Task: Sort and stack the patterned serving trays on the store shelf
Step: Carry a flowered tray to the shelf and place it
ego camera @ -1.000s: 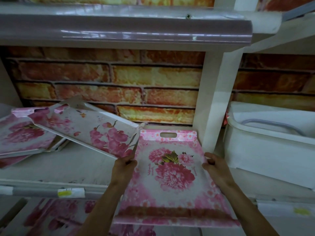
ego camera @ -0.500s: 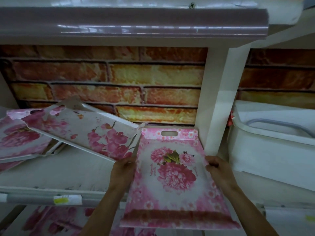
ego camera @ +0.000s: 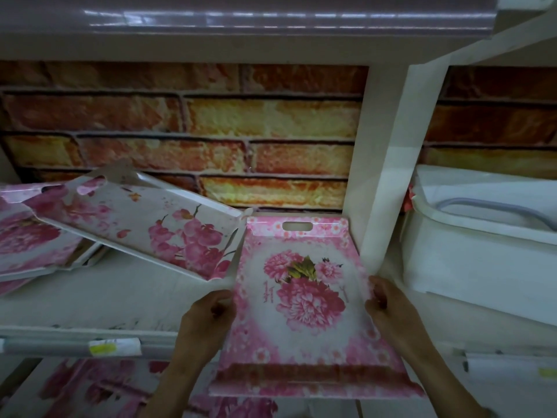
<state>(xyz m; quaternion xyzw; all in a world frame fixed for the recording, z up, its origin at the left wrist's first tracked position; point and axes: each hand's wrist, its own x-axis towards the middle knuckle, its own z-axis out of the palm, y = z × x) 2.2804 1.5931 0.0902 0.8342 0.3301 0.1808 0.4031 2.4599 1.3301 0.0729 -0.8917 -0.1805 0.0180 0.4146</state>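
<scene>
The white shelf (ego camera: 99, 300) is being used as the sorting surface, and places are being given here relative to its upright divider (ego camera: 379, 164). Just left of that divider, the peony tray (ego camera: 304, 300) is being held lengthwise, its far end with the handle slot (ego camera: 297, 226) lying on the shelf board near the brick-patterned back wall (ego camera: 211, 122) and its near end overhanging the shelf's front edge. It is being judged stiff, thin and light, probably moulded melamine or plastic, with a glossy face that is likely to be slippery, so the raised side rims or the slot are being taken as the best holds. Farther left of the divider, a tilted blossom tray (ego camera: 144, 224) is leaning on a low pile of pink trays (ego camera: 27, 242). To the divider's right, a white tub (ego camera: 482, 260) is sitting. The left hand (ego camera: 208, 321) is being closed on the tray's left rim, and the right hand (ego camera: 388, 309) on its right rim, fingers (ego camera: 375, 292) curled and pinching the edge. A yellow-marked price label (ego camera: 114, 346) is being carried on the shelf's front rail; its writing, and the small pink script beside the peonies, cannot be read.
</scene>
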